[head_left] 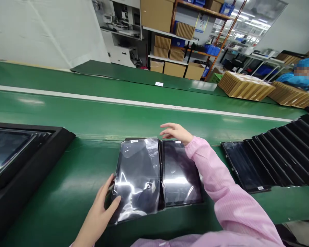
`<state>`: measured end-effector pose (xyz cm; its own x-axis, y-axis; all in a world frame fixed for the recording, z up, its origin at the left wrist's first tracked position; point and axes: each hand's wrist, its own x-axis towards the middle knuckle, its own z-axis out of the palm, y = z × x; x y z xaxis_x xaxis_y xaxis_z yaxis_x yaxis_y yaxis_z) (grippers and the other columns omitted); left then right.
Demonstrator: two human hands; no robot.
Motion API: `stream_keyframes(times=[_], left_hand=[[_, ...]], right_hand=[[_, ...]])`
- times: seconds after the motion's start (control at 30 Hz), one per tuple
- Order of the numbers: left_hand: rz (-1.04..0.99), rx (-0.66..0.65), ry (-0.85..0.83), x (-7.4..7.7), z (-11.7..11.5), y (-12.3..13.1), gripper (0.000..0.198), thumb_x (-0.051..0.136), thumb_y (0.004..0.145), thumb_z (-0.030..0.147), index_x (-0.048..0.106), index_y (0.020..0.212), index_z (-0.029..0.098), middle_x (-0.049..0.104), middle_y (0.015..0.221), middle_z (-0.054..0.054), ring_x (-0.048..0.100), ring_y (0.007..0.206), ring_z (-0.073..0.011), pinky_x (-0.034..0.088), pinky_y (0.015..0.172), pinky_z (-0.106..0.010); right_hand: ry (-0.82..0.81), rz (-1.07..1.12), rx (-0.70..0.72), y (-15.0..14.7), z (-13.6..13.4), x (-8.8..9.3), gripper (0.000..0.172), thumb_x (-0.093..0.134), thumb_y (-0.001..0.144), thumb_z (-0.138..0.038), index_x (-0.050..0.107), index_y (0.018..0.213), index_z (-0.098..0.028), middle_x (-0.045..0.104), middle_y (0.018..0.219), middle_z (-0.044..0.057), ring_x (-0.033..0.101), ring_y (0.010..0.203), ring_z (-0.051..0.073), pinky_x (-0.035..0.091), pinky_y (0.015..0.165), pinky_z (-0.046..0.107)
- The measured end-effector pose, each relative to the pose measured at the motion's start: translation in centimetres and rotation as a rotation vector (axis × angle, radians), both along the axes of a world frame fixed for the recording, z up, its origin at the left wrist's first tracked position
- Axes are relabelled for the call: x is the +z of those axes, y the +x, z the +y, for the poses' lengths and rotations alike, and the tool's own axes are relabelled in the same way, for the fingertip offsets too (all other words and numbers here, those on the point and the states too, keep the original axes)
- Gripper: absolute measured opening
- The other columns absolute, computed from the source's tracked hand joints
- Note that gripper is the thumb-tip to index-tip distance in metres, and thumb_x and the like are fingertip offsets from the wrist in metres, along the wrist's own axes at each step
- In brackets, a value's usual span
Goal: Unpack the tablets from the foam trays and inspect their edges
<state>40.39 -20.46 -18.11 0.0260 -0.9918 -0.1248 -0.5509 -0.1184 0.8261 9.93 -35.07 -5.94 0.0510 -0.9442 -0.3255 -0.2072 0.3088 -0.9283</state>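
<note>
Two black tablets lie side by side on the green bench in front of me. The left tablet is wrapped in a shiny clear plastic bag. My left hand grips its near left corner, thumb on top. The right tablet lies bare and touches the bagged one. My right hand, in a pink sleeve, hovers over the far edges of both tablets with its fingers stretched out and apart, holding nothing.
A row of overlapping black tablets runs along the right. A black tray holding a screen sits at the left. Beyond is a green conveyor belt, stacked brown cartons, shelving and another person in blue at far right.
</note>
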Motion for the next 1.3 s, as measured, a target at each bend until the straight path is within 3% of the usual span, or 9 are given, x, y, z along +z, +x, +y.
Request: stream_keyframes(times=[0.13, 0.23, 0.37, 0.5, 0.63, 0.8, 0.93, 1.13, 1.3], left_hand=[[-0.417, -0.126, -0.386, 0.6, 0.6, -1.5, 0.071, 0.044, 0.096, 0.033, 0.013, 0.159, 0.038, 0.042, 0.157, -0.012, 0.045, 0.141, -0.0392, 0.039, 0.113, -0.063], [-0.499, -0.421, -0.624, 0.4, 1.2, -3.9, 0.075, 0.047, 0.094, 0.023, 0.014, 0.159, 0.038, 0.044, 0.158, -0.008, 0.045, 0.142, -0.0331, 0.033, 0.119, -0.053], [-0.492, -0.809, -0.739, -1.0, 1.5, -6.8, 0.059, 0.059, 0.090, 0.033, 0.047, 0.147, 0.035, 0.052, 0.153, -0.005, 0.050, 0.139, -0.0299, 0.032, 0.120, -0.046], [-0.530, -0.841, -0.723, -2.5, 1.0, -7.1, 0.034, 0.060, 0.089, 0.029, 0.069, 0.122, 0.034, 0.053, 0.152, -0.004, 0.051, 0.138, -0.0317, 0.030, 0.120, -0.051], [-0.565, -0.867, -0.738, -2.9, 0.3, -5.9, 0.026, 0.060, 0.088, 0.027, 0.073, 0.109, 0.036, 0.059, 0.146, 0.000, 0.054, 0.136, -0.0298, 0.034, 0.119, -0.049], [-0.497, -0.849, -0.715, -1.9, 0.0, -6.0, 0.021, 0.066, 0.084, 0.034, 0.074, 0.103, 0.037, 0.064, 0.141, 0.000, 0.058, 0.131, -0.0300, 0.036, 0.117, -0.047], [-0.453, -0.823, -0.699, -0.6, -0.4, -8.2, 0.041, 0.065, 0.083, 0.045, 0.068, 0.123, 0.034, 0.064, 0.141, -0.005, 0.059, 0.129, -0.0307, 0.035, 0.117, -0.048], [-0.506, -0.542, -0.734, 0.0, -1.8, -10.6, 0.053, 0.050, 0.091, 0.036, 0.057, 0.139, 0.017, 0.058, 0.145, -0.018, 0.052, 0.135, -0.0375, 0.028, 0.117, -0.058], [-0.546, -0.517, -0.751, -0.5, -1.7, -10.6, 0.070, 0.049, 0.090, 0.036, 0.032, 0.156, 0.016, 0.053, 0.150, -0.018, 0.048, 0.139, -0.0352, 0.018, 0.122, -0.052]], right_hand=[[-0.137, 0.083, -0.188, -6.5, 5.4, -1.5, 0.026, 0.061, 0.085, -0.018, 0.067, 0.111, -0.017, 0.079, 0.092, 0.008, 0.076, 0.078, 0.018, 0.061, 0.088, 0.039], [-0.211, 0.150, -0.302, -8.9, 10.6, -3.7, 0.029, 0.065, 0.081, -0.028, 0.068, 0.109, -0.018, 0.078, 0.094, 0.009, 0.076, 0.092, 0.024, 0.058, 0.096, 0.045], [-0.283, 0.244, -0.448, -7.4, 16.8, -8.3, 0.040, 0.062, 0.082, -0.041, 0.067, 0.116, -0.020, 0.072, 0.118, 0.016, 0.068, 0.116, 0.031, 0.054, 0.103, 0.050], [-0.342, 0.344, -0.480, -3.6, 20.8, -12.5, 0.046, 0.061, 0.084, -0.038, 0.066, 0.126, -0.020, 0.054, 0.148, 0.019, 0.049, 0.139, 0.036, 0.044, 0.113, 0.057], [-0.330, 0.410, -0.413, -2.7, 22.2, -13.9, 0.048, 0.058, 0.090, -0.035, 0.060, 0.137, -0.027, 0.047, 0.155, 0.012, 0.043, 0.144, 0.032, 0.044, 0.114, 0.052], [-0.331, 0.595, -0.255, -5.3, 20.4, -12.1, 0.053, 0.063, 0.088, -0.032, 0.058, 0.140, -0.026, 0.055, 0.148, 0.013, 0.052, 0.138, 0.032, 0.047, 0.112, 0.051], [-0.382, 0.710, -0.256, -7.5, 14.6, -10.7, 0.052, 0.062, 0.089, -0.027, 0.058, 0.140, -0.016, 0.056, 0.145, 0.020, 0.049, 0.140, 0.033, 0.039, 0.118, 0.052], [-0.395, 0.751, -0.214, -8.5, 6.3, -10.3, 0.027, 0.064, 0.090, -0.019, 0.073, 0.115, -0.019, 0.068, 0.130, 0.017, 0.061, 0.127, 0.031, 0.043, 0.114, 0.052], [-0.402, 0.779, -0.154, -7.7, 6.1, -9.5, 0.018, 0.059, 0.092, -0.011, 0.075, 0.093, -0.018, 0.068, 0.130, 0.018, 0.051, 0.138, 0.033, 0.034, 0.118, 0.059]])
